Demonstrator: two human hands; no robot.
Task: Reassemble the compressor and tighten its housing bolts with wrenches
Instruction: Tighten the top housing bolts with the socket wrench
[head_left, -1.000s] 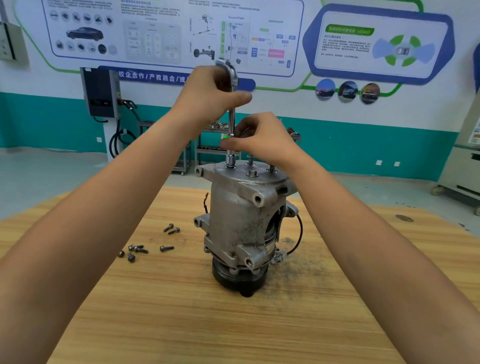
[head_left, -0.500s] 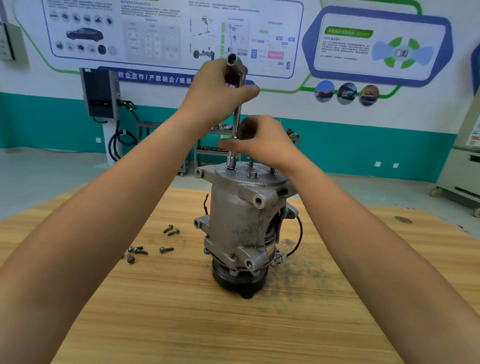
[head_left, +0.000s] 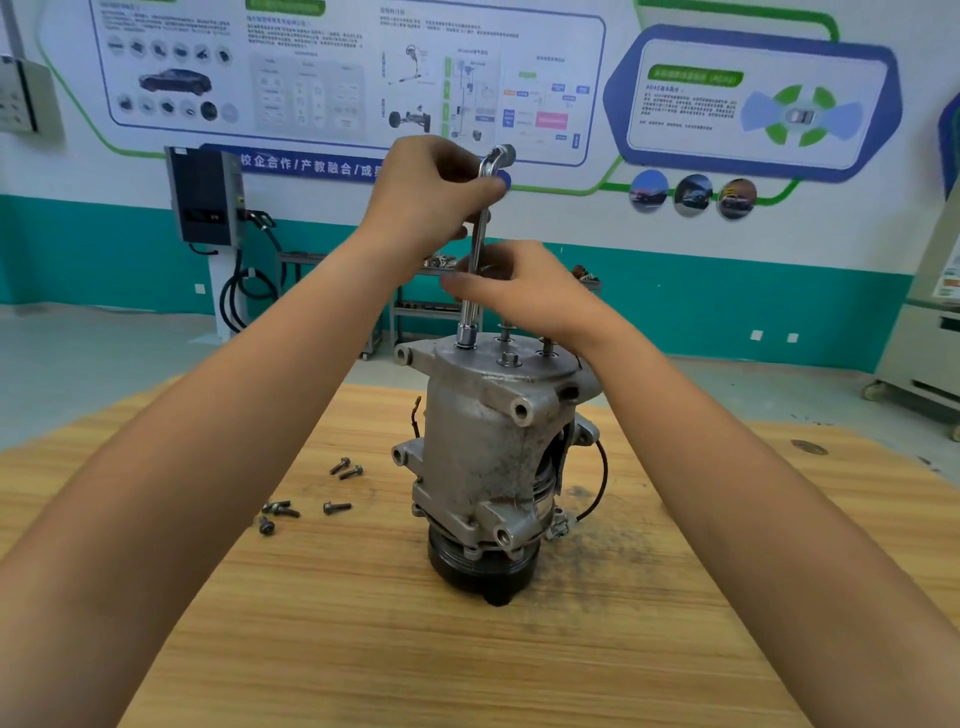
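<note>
**Q:** Counts?
**A:** One compressor (head_left: 483, 457), set upright on its black pulley (head_left: 483, 566) near the middle of the wooden table (head_left: 363, 649). One L-shaped socket wrench (head_left: 480, 249), held vertical, with the socket end seated at the left edge of the top plate. Three housing bolts (head_left: 509, 358) exposed on that plate, two of them raised higher. Six loose bolts (head_left: 337, 506), scattered on the table left of the housing and well apart from it. One black wire (head_left: 597, 483), looped at the right side.

**Q:** Materials and shapes?
**A:** Dull, stained grey cast housing with drilled ears. Chromed, shiny wrench shaft. Round ribbed pulley. Pale grained tabletop, smudged dark beside the base.

**Q:** Hands?
**A:** Left hand (head_left: 431, 192): curled tight round the wrench's upper bend. Right hand (head_left: 524, 291): closed on the shaft lower down, thumb against fingers.

**Q:** Hidden or unclear?
**A:** Bolt beneath the socket covered. Right fingertips masked behind the hand. Two loose bolts overlapped and hard to separate. Both forearms cut off at the lower edge.
</note>
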